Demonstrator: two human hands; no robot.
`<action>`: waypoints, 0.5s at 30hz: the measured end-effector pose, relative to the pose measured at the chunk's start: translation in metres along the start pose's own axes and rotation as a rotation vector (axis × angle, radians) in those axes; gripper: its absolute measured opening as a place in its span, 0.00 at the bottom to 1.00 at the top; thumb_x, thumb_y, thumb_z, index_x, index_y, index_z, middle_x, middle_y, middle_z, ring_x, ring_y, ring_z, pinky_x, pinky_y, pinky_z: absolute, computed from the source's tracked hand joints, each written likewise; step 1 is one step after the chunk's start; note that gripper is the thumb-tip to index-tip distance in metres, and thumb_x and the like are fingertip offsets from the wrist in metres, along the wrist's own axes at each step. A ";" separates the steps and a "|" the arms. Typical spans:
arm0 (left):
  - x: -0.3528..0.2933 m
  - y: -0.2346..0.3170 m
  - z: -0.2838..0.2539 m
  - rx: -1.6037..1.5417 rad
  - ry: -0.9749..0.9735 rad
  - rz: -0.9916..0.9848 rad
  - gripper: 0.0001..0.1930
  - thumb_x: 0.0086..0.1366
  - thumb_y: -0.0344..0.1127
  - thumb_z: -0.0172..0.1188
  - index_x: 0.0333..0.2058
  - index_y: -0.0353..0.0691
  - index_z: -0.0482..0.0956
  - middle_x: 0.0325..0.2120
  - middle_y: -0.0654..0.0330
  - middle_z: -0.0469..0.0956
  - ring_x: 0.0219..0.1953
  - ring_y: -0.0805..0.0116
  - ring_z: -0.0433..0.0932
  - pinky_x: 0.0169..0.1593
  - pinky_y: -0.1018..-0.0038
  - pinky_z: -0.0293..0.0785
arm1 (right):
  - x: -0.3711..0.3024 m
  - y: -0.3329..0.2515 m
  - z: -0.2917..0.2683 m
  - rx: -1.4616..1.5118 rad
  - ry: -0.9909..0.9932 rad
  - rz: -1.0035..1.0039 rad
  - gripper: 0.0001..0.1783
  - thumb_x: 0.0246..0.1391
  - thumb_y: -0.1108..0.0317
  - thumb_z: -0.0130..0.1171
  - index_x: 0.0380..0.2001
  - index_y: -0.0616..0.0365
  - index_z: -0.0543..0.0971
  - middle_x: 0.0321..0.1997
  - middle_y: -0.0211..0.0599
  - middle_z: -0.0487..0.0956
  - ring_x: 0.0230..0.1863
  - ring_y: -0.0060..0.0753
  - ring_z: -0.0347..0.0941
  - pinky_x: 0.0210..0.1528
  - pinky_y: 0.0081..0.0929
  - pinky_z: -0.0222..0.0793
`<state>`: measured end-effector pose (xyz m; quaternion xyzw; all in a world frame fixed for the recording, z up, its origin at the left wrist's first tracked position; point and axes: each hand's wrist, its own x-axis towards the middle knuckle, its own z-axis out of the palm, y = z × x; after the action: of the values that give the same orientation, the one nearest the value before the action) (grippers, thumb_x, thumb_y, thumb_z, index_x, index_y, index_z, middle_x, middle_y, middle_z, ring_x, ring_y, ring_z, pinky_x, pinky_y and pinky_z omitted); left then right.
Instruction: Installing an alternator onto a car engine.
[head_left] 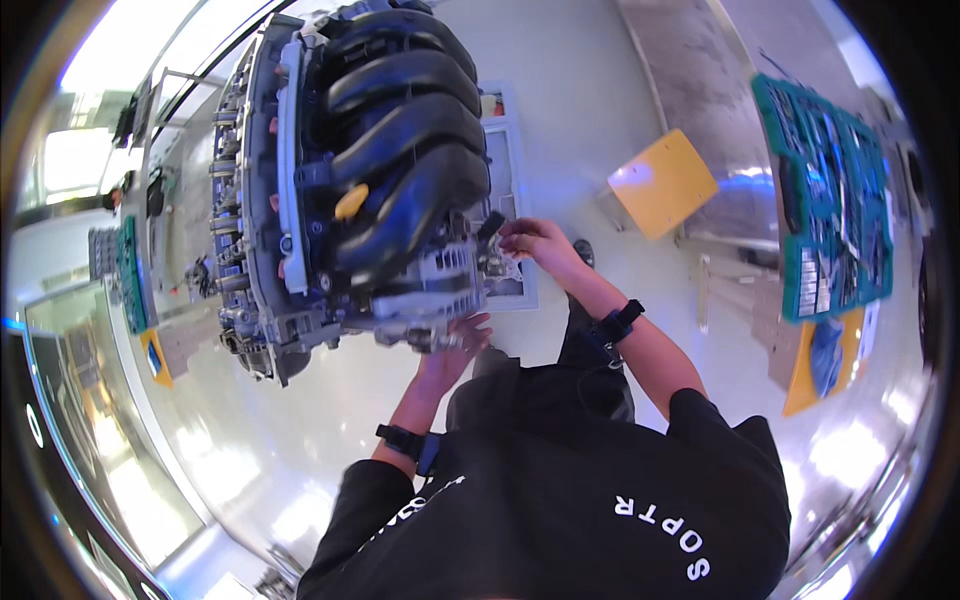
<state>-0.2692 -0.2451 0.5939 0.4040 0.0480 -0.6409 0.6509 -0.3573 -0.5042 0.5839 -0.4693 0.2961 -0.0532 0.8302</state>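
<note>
A large car engine (pixel 270 200) fills the upper left, with a black ribbed intake manifold (pixel 410 115) on its right side. A yellow oval piece (pixel 351 201) shows on the manifold. My right hand (pixel 540 245) is beside the engine's near right corner, fingers curled together close to a small black block-shaped part (pixel 491 225); anything between the fingertips is too small to make out. My left hand (pixel 455 353) is at the engine's near lower edge, beside a grey metal housing (pixel 425 305). Its visible fingers are apart, and the engine partly hides the hand.
A yellow-topped stool (pixel 664 184) stands to the right, by a metal workbench (pixel 690 70). On the bench lies a green tool case (pixel 800 260) with several tools. Beyond my hands is a pale frame (pixel 530 290) below the engine. Another green case (pixel 130 275) is far left.
</note>
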 end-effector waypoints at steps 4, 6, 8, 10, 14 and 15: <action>0.010 -0.021 0.011 -0.324 0.167 0.156 0.27 0.65 0.49 0.46 0.55 0.36 0.62 0.55 0.50 0.65 0.55 0.52 0.66 0.59 0.61 0.62 | 0.038 -0.020 0.022 0.066 -0.116 0.087 0.15 0.53 0.76 0.48 0.45 0.68 0.74 0.41 0.38 0.77 0.45 0.29 0.72 0.49 0.25 0.66; 0.005 -0.026 0.021 -0.393 0.212 0.215 0.27 0.64 0.49 0.46 0.55 0.36 0.61 0.54 0.49 0.65 0.55 0.51 0.65 0.60 0.61 0.62 | 0.042 -0.031 0.041 0.035 -0.176 0.156 0.16 0.53 0.76 0.48 0.46 0.68 0.73 0.43 0.39 0.76 0.45 0.30 0.72 0.50 0.26 0.66; 0.003 -0.026 0.030 -0.466 0.224 0.244 0.26 0.64 0.47 0.46 0.55 0.34 0.61 0.54 0.48 0.65 0.57 0.49 0.63 0.61 0.61 0.60 | 0.044 -0.035 0.046 0.016 -0.195 0.216 0.17 0.53 0.76 0.48 0.47 0.68 0.72 0.45 0.39 0.76 0.45 0.30 0.72 0.50 0.27 0.66; 0.004 -0.038 0.023 -0.385 0.270 0.245 0.26 0.64 0.47 0.46 0.55 0.34 0.60 0.54 0.48 0.65 0.57 0.49 0.63 0.62 0.61 0.60 | 0.049 -0.037 0.045 -0.024 -0.235 0.103 0.19 0.53 0.77 0.47 0.49 0.67 0.70 0.48 0.40 0.75 0.47 0.31 0.71 0.51 0.29 0.66; 0.007 -0.024 0.030 -0.345 0.220 0.197 0.24 0.65 0.43 0.48 0.55 0.35 0.61 0.54 0.48 0.65 0.56 0.51 0.65 0.62 0.61 0.60 | 0.058 -0.043 0.041 -0.030 -0.231 0.284 0.21 0.51 0.80 0.44 0.51 0.66 0.68 0.48 0.42 0.74 0.49 0.34 0.70 0.52 0.33 0.65; 0.008 -0.015 0.040 -0.412 0.237 0.166 0.22 0.65 0.42 0.50 0.54 0.36 0.63 0.52 0.50 0.67 0.53 0.53 0.68 0.60 0.60 0.64 | 0.051 -0.052 0.046 0.094 -0.129 0.347 0.21 0.52 0.79 0.45 0.51 0.65 0.68 0.48 0.42 0.74 0.51 0.35 0.69 0.53 0.34 0.65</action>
<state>-0.2993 -0.2731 0.6091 0.3374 0.2203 -0.5101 0.7599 -0.2805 -0.5169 0.6212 -0.3744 0.3159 0.1071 0.8652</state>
